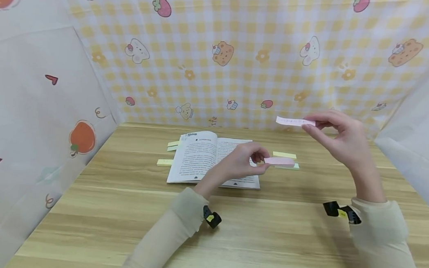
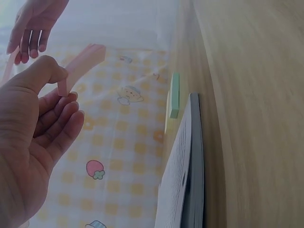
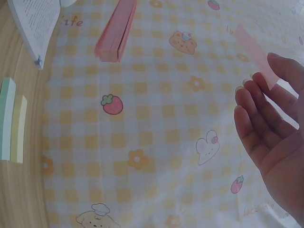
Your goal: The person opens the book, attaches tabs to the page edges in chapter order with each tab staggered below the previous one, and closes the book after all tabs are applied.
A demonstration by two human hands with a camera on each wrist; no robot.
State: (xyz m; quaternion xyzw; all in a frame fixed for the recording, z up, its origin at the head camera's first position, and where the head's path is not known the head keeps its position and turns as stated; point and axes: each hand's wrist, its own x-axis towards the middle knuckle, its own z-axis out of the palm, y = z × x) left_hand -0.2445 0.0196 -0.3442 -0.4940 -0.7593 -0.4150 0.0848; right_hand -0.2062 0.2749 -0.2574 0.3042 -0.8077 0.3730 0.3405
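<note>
Fingers of left hand (image 1: 240,162) pinch pink pad (image 1: 279,161); right hand (image 1: 341,137) pinches half-hidden strip (image 1: 292,121).

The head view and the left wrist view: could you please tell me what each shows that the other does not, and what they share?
Only the head view shows the open book's printed pages from above, the yellow notes left of it, both sleeves and the whole wooden table.

Only the left wrist view shows the left hand's palm side and the book edge-on.

Both show the left hand pinching the pink sticky-note pad, the right hand pinching a single pink strip, and the green notes right of the book.
</note>
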